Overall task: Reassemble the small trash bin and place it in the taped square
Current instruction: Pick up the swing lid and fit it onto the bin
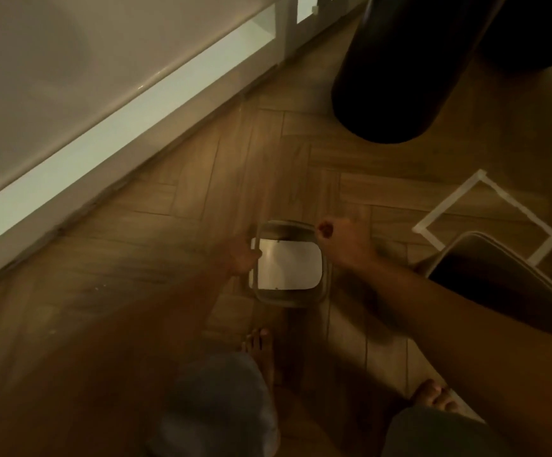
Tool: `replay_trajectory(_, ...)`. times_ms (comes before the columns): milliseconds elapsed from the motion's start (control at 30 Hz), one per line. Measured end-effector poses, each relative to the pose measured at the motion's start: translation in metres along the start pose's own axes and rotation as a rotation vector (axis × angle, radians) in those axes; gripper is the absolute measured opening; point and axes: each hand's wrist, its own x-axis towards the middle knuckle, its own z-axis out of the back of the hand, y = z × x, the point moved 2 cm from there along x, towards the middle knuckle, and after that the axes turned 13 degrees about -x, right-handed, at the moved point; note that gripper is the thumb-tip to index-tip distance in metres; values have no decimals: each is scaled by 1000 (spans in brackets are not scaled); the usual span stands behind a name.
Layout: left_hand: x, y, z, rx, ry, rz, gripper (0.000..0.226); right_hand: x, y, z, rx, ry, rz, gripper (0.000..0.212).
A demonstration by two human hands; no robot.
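Head view: both hands' grip on bin lid [288,263], left hand [243,257], right hand [344,240], flap upward.

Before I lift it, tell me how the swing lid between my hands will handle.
The swing lid looks like thin plastic, so probably light and stiff. Its pale centre flap seems hinged and may swing if tilted. The glossy surface could be slippery; the left hand already touches its edge.

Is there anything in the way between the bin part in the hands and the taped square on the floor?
Mostly no. The bin part sits between the left hand and right hand, and bare wood floor runs to the taped square. But a bigger open bin covers the square's near corner.
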Motion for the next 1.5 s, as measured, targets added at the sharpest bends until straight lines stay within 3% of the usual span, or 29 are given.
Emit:
replay_trajectory(100,14,5,-14,-31,-9,53,37,5,-3,-40,16,88,-2,19)
replay_trajectory(267,32,3,-27,33,-78,52,33,-3,-18,-78,-20,219,13,21)
replay_trajectory(600,17,-50,-17,-61,-111,0,41,-34,-11,-49,-35,395,125,40)
replay_trajectory(767,-11,-131,1,-184,-172,-46,20,-56,15,21,33,235,202,62)
replay_trajectory(867,-37,-177,16,-297,-247,-48,26,-68,26,68,67,107,274,34)
replay_trajectory(967,-52,-198,29,-461,-255,-36,19,-68,26,94,34,-15,282,7)
replay_trajectory(1133,-112,-239,45,-510,-342,-324,22,-102,16,162,161,-226,288,10)
replay_trajectory(1300,-159,-250,39,-430,-452,-500,38,-147,-4,213,418,-300,224,15)
replay_trajectory(1400,-174,-251,28,-441,-392,-521,46,-176,-24,234,605,-388,164,23)
replay_trajectory(1500,-183,-253,8,-408,-205,-555,61,-200,-49,245,840,-388,99,25)
